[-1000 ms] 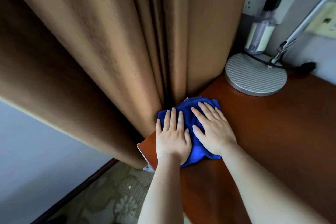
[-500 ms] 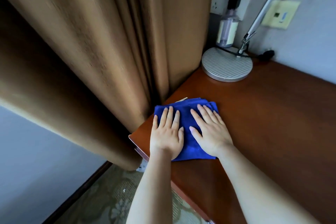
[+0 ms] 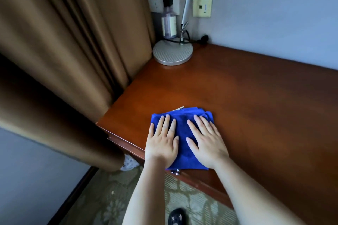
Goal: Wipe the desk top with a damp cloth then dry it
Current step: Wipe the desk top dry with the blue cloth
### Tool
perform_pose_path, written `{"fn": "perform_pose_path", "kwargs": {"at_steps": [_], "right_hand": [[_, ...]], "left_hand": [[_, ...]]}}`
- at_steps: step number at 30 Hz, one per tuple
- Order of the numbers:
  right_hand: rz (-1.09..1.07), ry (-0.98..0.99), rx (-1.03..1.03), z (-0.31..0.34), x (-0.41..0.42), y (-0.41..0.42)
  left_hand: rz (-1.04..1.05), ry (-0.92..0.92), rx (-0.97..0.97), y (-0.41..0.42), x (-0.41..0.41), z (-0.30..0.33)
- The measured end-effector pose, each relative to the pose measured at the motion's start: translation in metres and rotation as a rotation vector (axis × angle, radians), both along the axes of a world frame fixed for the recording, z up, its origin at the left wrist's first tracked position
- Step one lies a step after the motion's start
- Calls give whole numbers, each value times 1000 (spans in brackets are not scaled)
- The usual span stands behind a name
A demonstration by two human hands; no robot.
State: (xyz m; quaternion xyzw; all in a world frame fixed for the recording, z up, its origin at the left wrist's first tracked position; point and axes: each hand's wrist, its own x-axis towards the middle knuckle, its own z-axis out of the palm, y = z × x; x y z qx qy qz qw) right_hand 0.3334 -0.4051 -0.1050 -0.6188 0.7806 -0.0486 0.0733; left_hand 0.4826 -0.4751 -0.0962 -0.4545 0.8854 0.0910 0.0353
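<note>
Blue cloth (image 3: 182, 133) lies folded near the table's (image 3: 256, 106) front-left corner, pinned flat under left hand (image 3: 161, 147) and right hand (image 3: 207, 145), fingers straight and slightly spread, apparently to press evenly while wiping.

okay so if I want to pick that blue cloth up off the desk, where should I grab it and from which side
Probably the far edge of the blue cloth, pinched from above. Both the left hand and right hand lie flat on its near part, and its near edge sits at the desk front. The far edge is bunched in folds, lying uncovered on open wood, so fingers can catch it.
</note>
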Motion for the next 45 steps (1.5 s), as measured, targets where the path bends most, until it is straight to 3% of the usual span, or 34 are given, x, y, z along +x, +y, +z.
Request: {"fn": "perform_pose_path", "kwargs": {"at_steps": [25, 45], "right_hand": [[-139, 6, -44, 0, -56, -114], [-301, -53, -22, -1, 22, 41]], "left_hand": [[-166, 25, -27, -128, -70, -3], [-341, -40, 3, -2, -9, 3]]}}
